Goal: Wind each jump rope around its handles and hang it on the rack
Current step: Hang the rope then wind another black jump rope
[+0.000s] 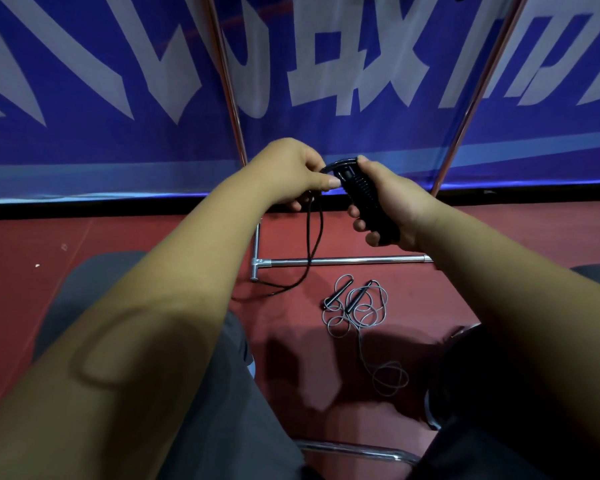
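Observation:
My right hand (pixel 392 209) grips the black handles (pixel 364 199) of a jump rope, held together in front of me, with several turns of cord around their top. My left hand (pixel 291 171) pinches the black cord (pixel 314 244) at the upper end of the handles. The rest of that cord hangs down to the red floor and trails left. A second jump rope (pixel 357 306), grey cord with two slim dark handles, lies loose and tangled on the floor below my hands. The metal rack's base bar (pixel 343 260) runs across the floor, and its two poles (pixel 229 84) rise at either side.
A blue banner with large white lettering (pixel 118 98) stands right behind the rack. My knees in grey trousers (pixel 229 393) fill the lower view. A chrome chair-frame tube (pixel 357 449) shows at the bottom between my legs.

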`<state>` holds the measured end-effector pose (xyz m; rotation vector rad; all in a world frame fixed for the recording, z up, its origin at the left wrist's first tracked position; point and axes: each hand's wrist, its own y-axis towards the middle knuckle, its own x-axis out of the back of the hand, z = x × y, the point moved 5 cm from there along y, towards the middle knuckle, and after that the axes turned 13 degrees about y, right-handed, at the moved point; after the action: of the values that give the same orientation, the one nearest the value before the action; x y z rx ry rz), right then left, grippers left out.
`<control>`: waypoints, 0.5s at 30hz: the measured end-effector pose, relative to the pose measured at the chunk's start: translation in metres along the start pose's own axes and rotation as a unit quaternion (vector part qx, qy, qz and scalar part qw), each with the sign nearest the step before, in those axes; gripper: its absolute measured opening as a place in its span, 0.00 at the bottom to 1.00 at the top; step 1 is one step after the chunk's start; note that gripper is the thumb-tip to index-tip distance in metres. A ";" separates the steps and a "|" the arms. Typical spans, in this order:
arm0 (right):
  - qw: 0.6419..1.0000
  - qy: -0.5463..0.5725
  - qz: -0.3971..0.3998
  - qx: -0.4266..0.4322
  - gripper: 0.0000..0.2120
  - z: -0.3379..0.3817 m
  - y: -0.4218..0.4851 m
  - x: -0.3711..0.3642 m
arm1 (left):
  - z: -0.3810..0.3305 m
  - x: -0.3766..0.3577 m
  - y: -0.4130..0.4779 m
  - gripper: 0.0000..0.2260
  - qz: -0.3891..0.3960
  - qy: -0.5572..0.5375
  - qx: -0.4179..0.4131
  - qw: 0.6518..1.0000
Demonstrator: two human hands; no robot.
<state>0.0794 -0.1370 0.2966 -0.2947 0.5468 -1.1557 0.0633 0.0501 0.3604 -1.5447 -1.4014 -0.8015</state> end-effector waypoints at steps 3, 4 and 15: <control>1.000 0.013 0.017 0.002 0.34 0.001 -0.001 -0.001 | -0.004 0.002 -0.001 0.13 0.001 0.024 -0.046 0.999; 1.000 0.016 0.019 0.004 0.34 0.002 -0.001 -0.002 | -0.006 0.001 -0.002 0.12 0.005 0.030 -0.058 0.998; 1.000 0.009 0.017 0.015 0.22 0.010 -0.005 0.002 | 0.001 0.003 -0.006 0.08 0.102 0.040 -0.080 0.991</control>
<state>0.0818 -0.1415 0.3062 -0.2487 0.5486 -1.1338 0.0579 0.0520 0.3637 -1.7263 -1.1220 -0.8568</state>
